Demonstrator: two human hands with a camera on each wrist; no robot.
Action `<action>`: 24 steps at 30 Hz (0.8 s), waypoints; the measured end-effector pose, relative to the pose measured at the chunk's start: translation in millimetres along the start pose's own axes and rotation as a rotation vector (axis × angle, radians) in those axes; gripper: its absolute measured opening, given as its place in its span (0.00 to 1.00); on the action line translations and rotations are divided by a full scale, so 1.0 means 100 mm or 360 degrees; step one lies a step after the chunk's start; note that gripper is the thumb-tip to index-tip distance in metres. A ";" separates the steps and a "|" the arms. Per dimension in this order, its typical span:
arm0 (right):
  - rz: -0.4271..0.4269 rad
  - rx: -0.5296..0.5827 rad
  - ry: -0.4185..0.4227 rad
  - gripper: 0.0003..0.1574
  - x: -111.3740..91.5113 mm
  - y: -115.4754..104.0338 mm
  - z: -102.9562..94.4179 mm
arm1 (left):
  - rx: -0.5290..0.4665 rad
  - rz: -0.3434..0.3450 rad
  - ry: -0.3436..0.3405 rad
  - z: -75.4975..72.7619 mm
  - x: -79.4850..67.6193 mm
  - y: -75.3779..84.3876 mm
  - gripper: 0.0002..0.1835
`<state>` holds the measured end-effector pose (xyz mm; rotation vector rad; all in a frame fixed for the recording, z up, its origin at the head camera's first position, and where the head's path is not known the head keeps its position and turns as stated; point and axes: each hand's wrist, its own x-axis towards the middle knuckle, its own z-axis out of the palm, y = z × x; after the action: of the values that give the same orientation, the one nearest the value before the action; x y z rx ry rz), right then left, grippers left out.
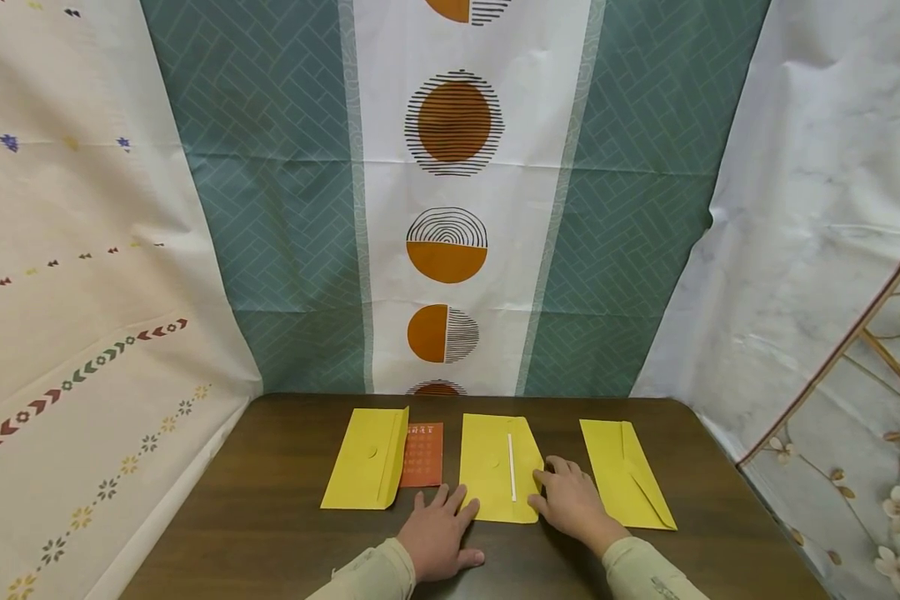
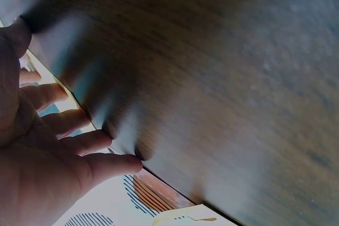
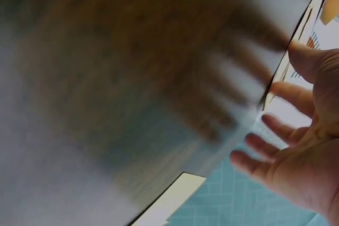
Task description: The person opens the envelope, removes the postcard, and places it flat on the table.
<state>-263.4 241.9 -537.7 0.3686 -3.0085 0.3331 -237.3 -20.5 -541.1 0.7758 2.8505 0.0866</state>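
A yellow envelope (image 1: 483,475) lies on the dark wooden table, its flap spread to the right with a white strip (image 1: 512,467) along it. My left hand (image 1: 437,537) rests palm down with spread fingers, the index fingertip at the envelope's lower left edge. At the right edge, the thumb and index finger of my right hand (image 1: 570,500) touch the flap, set apart from each other. In the right wrist view the other fingers of the right hand (image 3: 302,157) extend loosely. The left wrist view shows the left hand (image 2: 47,152) from the palm side, fingers straight.
To the left lies another yellow envelope (image 1: 356,462) with its flap raised. Beside it is a red printed card or packet (image 1: 423,454), partly covered by that flap. A third yellow envelope (image 1: 618,471) lies at the right. Patterned cloth (image 1: 292,250) hangs behind the table (image 1: 270,500).
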 end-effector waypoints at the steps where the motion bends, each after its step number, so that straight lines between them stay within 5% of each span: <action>1: -0.0028 -0.0010 0.0009 0.26 0.01 0.00 0.00 | -0.0007 -0.0004 -0.0004 0.00 0.00 0.00 0.42; 11: -0.0035 0.0091 -0.0003 0.26 0.09 -0.01 0.02 | 0.0020 0.0006 0.0040 0.01 0.01 0.01 0.41; 19: 0.0098 0.0108 -0.0090 0.36 0.15 -0.03 -0.03 | -0.0088 0.0013 0.0306 -0.01 0.15 0.25 0.34; 24: 0.0128 0.0108 -0.0081 0.41 0.16 -0.03 -0.04 | -0.0245 -0.0166 0.0451 -0.05 0.29 0.45 0.37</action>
<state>-277.6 236.5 -531.9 0.2654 -3.0739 0.4400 -240.8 33.3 -536.5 0.6265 3.0943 0.4281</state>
